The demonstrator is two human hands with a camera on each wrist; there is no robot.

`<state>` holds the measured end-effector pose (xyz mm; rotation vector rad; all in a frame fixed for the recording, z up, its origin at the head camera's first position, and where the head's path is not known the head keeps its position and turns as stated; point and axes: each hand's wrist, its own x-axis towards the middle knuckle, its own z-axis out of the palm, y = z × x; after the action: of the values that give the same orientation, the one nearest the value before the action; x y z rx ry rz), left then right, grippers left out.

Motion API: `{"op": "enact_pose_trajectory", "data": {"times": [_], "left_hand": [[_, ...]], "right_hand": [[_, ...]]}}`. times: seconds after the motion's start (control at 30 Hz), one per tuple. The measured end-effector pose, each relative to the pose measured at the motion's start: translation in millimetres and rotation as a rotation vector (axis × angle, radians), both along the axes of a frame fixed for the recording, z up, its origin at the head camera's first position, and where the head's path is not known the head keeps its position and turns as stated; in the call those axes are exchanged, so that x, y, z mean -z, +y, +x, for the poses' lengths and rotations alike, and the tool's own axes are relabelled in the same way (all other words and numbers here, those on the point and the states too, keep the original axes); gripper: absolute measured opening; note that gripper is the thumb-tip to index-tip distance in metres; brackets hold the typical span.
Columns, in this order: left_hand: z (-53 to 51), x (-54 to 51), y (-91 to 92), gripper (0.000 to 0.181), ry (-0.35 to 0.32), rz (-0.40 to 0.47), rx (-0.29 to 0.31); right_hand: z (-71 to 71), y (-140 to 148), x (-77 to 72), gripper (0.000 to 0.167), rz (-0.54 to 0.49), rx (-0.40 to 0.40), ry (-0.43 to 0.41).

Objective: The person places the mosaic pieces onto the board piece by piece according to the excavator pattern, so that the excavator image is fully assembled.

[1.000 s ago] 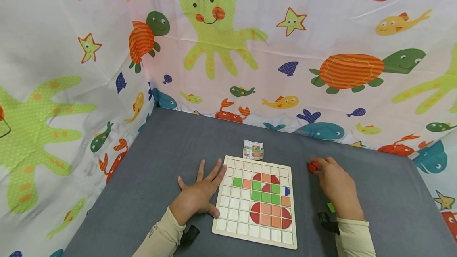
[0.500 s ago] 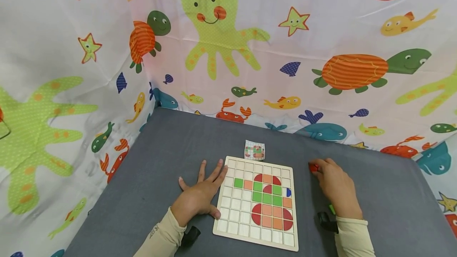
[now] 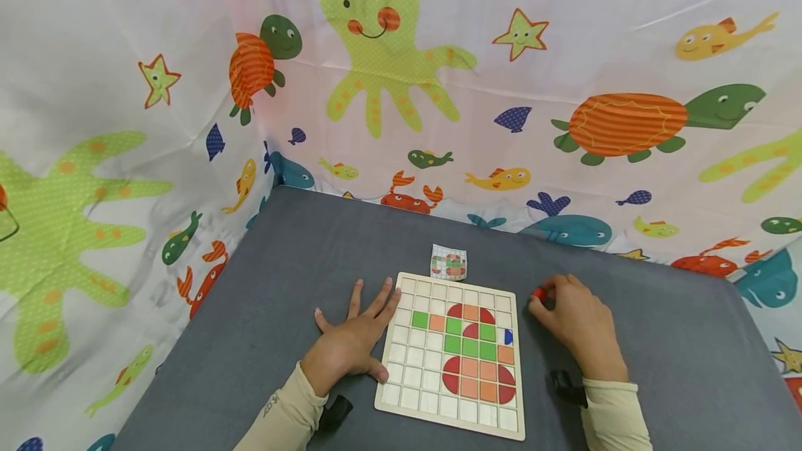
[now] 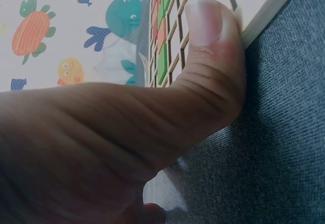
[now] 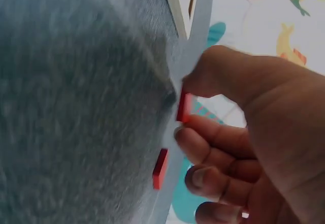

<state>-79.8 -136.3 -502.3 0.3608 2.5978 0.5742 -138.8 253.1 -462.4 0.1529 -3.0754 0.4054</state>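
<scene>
A wooden grid board lies on the table, holding green, orange, red and blue tiles in its right and upper cells. My left hand is spread flat at its left side. In the left wrist view the left thumb rests on the board's edge. My right hand, to the right of the board, pinches a small red tile between thumb and forefinger. A second red tile lies on the table below that hand; in the head view the hand hides it.
A small printed pattern card touches or nearly touches the board's far edge. Grey cloth covers the table. A sea-animal curtain hangs behind and at the left. Black wrist cameras sit at both wrists.
My right hand has shifted left toward the board, with the red tile now between its fingertips. The green tile seen by the right wrist is now hidden. My left hand has stayed put.
</scene>
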Motion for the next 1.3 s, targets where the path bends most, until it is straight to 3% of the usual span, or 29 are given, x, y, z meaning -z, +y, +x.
{"op": "enact_pose_trajectory", "data": {"times": [0.17,0.5,0.6,0.7,0.97,1.13,1.3], "left_hand": [[2.9,-10.7,1.2,0.152,0.003,-0.021,0.009],[1.0,-15.5,4.5,0.150,-0.002,-0.034,0.017],[3.4,-27.3,6.6,0.148,-0.008,-0.051,0.012],[4.3,-30.1,6.9,0.147,-0.018,-0.052,0.003],[-0.3,-1.6,3.5,0.152,0.011,-0.061,0.006],[0.5,-6.1,3.6,0.153,0.024,-0.079,0.010],[-1.5,-3.8,5.0,0.153,0.004,-0.079,0.002]], "right_hand": [[2.9,-24.9,-6.3,0.039,-0.064,-0.061,0.059],[16.2,-92.3,-14.5,0.032,-0.205,-0.255,0.078],[20.6,-113.0,-16.0,0.029,-0.179,-0.322,0.114],[25.1,-131.7,-16.2,0.030,-0.115,-0.382,0.153],[34.7,-168.2,-8.9,0.026,0.007,-0.468,0.190],[36.7,-182.5,-5.4,0.027,0.083,-0.467,0.198],[38.0,-191.7,-2.6,0.028,0.122,-0.451,0.195]]}}
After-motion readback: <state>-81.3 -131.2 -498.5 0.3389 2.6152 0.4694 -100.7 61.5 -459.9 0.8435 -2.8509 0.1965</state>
